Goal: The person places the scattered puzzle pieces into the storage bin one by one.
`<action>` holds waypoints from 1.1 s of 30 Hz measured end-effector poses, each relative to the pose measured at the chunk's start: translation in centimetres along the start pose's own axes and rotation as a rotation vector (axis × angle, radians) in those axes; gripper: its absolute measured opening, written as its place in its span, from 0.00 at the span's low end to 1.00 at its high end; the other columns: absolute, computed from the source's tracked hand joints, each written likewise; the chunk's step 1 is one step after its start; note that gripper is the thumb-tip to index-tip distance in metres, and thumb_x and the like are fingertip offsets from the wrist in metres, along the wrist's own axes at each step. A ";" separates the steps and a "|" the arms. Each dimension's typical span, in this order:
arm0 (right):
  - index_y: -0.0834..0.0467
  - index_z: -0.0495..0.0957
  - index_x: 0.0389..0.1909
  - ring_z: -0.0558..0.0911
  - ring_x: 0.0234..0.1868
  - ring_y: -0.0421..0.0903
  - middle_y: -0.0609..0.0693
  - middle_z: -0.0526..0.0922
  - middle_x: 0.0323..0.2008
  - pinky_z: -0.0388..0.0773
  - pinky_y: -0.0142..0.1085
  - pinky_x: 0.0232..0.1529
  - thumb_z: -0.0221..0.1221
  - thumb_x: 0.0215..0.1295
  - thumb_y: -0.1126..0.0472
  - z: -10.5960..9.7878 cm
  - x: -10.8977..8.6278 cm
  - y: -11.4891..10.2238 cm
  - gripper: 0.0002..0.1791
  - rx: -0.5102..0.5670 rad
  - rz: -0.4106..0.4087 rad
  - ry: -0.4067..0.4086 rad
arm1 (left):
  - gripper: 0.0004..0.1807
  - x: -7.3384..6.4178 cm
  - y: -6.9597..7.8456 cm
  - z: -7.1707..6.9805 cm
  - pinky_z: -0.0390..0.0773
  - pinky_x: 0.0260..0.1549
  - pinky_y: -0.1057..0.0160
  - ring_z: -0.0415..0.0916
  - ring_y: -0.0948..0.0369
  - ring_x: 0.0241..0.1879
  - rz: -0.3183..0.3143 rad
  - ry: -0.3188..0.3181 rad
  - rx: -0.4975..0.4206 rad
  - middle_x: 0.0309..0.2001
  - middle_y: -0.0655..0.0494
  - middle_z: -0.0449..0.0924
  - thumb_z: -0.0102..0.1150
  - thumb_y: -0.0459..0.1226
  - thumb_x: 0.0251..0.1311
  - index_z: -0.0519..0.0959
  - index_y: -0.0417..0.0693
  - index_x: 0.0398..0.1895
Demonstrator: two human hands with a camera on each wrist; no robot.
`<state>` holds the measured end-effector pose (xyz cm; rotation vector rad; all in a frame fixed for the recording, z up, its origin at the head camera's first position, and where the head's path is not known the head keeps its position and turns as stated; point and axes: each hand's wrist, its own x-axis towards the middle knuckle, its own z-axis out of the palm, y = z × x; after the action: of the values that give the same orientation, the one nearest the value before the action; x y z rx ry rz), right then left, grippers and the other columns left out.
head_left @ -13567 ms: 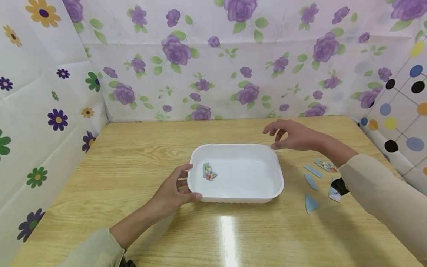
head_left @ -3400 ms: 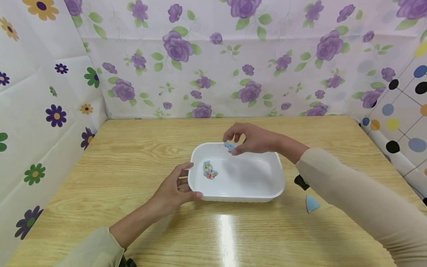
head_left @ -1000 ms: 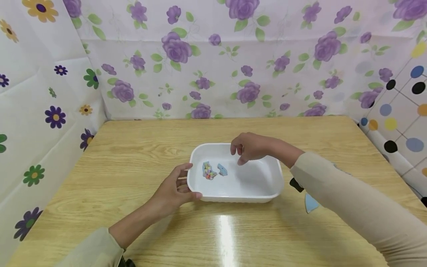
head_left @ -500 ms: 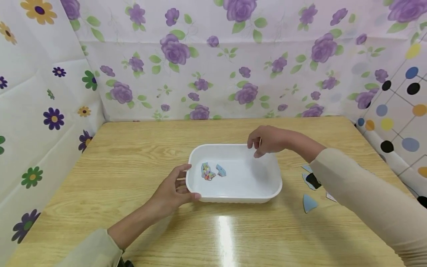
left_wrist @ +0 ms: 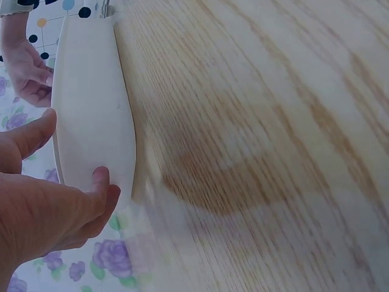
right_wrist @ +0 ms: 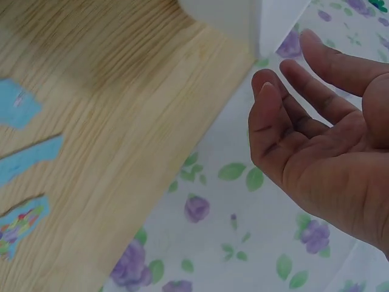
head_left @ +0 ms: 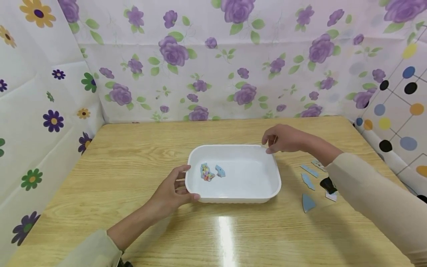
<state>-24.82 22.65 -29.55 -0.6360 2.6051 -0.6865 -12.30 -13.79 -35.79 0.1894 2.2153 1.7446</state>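
Observation:
A white plastic tub [head_left: 247, 181] sits mid-table. My left hand [head_left: 174, 187] grips its left end, thumb on the near rim and fingers along the side; the left wrist view shows the hand [left_wrist: 58, 201] around the tub's end wall [left_wrist: 94, 91]. Inside lie two flat puzzle-like pieces: a multicoloured piece [head_left: 207, 172] and a smaller blue piece [head_left: 220, 171]. Over the tub's far right corner hovers my right hand [head_left: 287, 139], holding nothing. In the right wrist view, the right hand's [right_wrist: 322, 128] fingers are loosely bent, thumb apart.
Right of the tub lie several loose pieces: a blue triangle [head_left: 308, 203], a wavy blue piece [head_left: 308, 181], a narrow blue strip [head_left: 309, 170], a patterned piece [head_left: 319, 165] and a pale piece [head_left: 331, 196] partly under the right wrist's black strap. Floral cloth [head_left: 217, 59] stands behind the table.
The small blue piece, pinched in my right hand earlier, now lies in the tub. My emptied right hand has moved right, to the tub's far corner. The left hand has kept its grip.

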 end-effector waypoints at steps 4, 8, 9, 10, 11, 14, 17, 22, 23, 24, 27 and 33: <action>0.64 0.77 0.50 0.78 0.37 0.49 0.56 0.78 0.39 0.81 0.41 0.34 0.64 0.62 0.63 -0.6 -1.1 1.6 0.17 0.020 0.029 0.018 | 0.50 0.0 -0.1 -0.1 0.80 0.52 0.59 0.72 0.44 0.59 0.002 0.001 0.006 0.63 0.39 0.62 0.74 0.33 0.48 0.53 0.47 0.72; 0.63 0.77 0.50 0.79 0.37 0.50 0.55 0.78 0.39 0.81 0.44 0.35 0.63 0.63 0.62 -1.0 -2.3 3.1 0.16 0.055 0.046 0.022 | 0.50 0.0 0.0 -0.1 0.80 0.52 0.59 0.71 0.43 0.59 0.021 -0.003 0.013 0.63 0.38 0.61 0.73 0.34 0.49 0.52 0.45 0.72; 0.63 0.77 0.51 0.79 0.37 0.50 0.55 0.78 0.39 0.81 0.45 0.35 0.63 0.63 0.61 -1.1 -2.5 3.4 0.17 0.061 0.051 0.022 | 0.50 0.0 0.0 -0.1 0.80 0.52 0.59 0.71 0.43 0.59 0.019 -0.002 0.012 0.63 0.38 0.61 0.73 0.33 0.49 0.52 0.45 0.72; 0.63 0.76 0.51 0.79 0.37 0.50 0.55 0.78 0.39 0.81 0.45 0.35 0.63 0.64 0.61 -1.2 -2.7 3.7 0.17 0.064 0.057 0.020 | 0.50 0.0 0.0 -0.1 0.80 0.52 0.59 0.71 0.43 0.59 0.018 -0.001 0.011 0.63 0.38 0.62 0.73 0.33 0.49 0.52 0.45 0.72; 0.64 0.76 0.51 0.79 0.38 0.51 0.55 0.78 0.39 0.81 0.45 0.35 0.62 0.64 0.61 -1.2 -3.0 4.0 0.17 0.068 0.067 0.018 | 0.50 0.0 0.0 -0.1 0.80 0.52 0.59 0.71 0.43 0.59 0.016 -0.002 0.010 0.63 0.38 0.62 0.73 0.33 0.49 0.52 0.45 0.73; 0.65 0.75 0.53 0.79 0.38 0.51 0.56 0.78 0.40 0.80 0.45 0.36 0.62 0.64 0.62 -1.2 -3.6 4.8 0.18 0.073 0.097 0.016 | 0.50 0.0 0.1 0.0 0.80 0.52 0.60 0.71 0.43 0.59 0.009 -0.004 0.007 0.63 0.38 0.61 0.73 0.33 0.49 0.52 0.46 0.73; 0.66 0.74 0.53 0.78 0.38 0.52 0.57 0.78 0.41 0.79 0.44 0.35 0.62 0.64 0.62 -1.1 -4.1 5.6 0.19 0.084 0.117 0.011 | 0.50 0.0 0.1 0.0 0.80 0.52 0.59 0.71 0.43 0.59 0.010 -0.003 0.005 0.63 0.38 0.61 0.73 0.32 0.49 0.52 0.45 0.73; 0.67 0.75 0.53 0.78 0.37 0.49 0.57 0.78 0.41 0.79 0.44 0.35 0.62 0.63 0.62 -1.0 -4.5 6.7 0.19 0.089 0.116 0.034 | 0.50 0.0 0.1 0.0 0.80 0.52 0.59 0.71 0.43 0.59 0.012 -0.001 0.001 0.63 0.38 0.61 0.73 0.32 0.49 0.52 0.45 0.72; 0.67 0.75 0.53 0.78 0.37 0.49 0.57 0.78 0.41 0.80 0.44 0.34 0.62 0.63 0.62 -1.0 -4.6 7.0 0.20 0.086 0.115 0.040 | 0.50 0.0 0.1 0.0 0.80 0.52 0.59 0.71 0.43 0.59 0.011 -0.003 0.003 0.63 0.38 0.61 0.73 0.32 0.49 0.52 0.45 0.73; 0.67 0.75 0.53 0.78 0.37 0.48 0.57 0.78 0.41 0.80 0.44 0.35 0.62 0.63 0.62 -1.0 -4.8 7.3 0.20 0.085 0.117 0.045 | 0.50 0.0 0.1 0.0 0.80 0.52 0.59 0.71 0.43 0.59 0.008 -0.003 0.005 0.63 0.38 0.61 0.73 0.32 0.49 0.52 0.45 0.72; 0.67 0.74 0.53 0.79 0.38 0.48 0.58 0.77 0.41 0.80 0.44 0.35 0.63 0.63 0.62 -1.0 -5.3 8.5 0.20 0.091 0.125 0.060 | 0.50 0.0 0.0 0.0 0.80 0.52 0.59 0.72 0.44 0.59 -0.006 -0.004 0.011 0.63 0.39 0.61 0.73 0.32 0.49 0.52 0.47 0.72; 0.66 0.74 0.56 0.79 0.43 0.52 0.66 0.74 0.49 0.81 0.46 0.37 0.62 0.64 0.62 -1.1 -6.4 10.6 0.21 0.126 0.162 0.107 | 0.51 0.1 0.0 0.0 0.80 0.52 0.58 0.71 0.43 0.59 -0.011 0.001 0.013 0.63 0.39 0.61 0.73 0.32 0.48 0.52 0.47 0.72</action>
<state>-23.53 34.58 -32.86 -0.3549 2.6474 -0.8456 -12.34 -13.73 -35.83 0.1791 2.2241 1.7253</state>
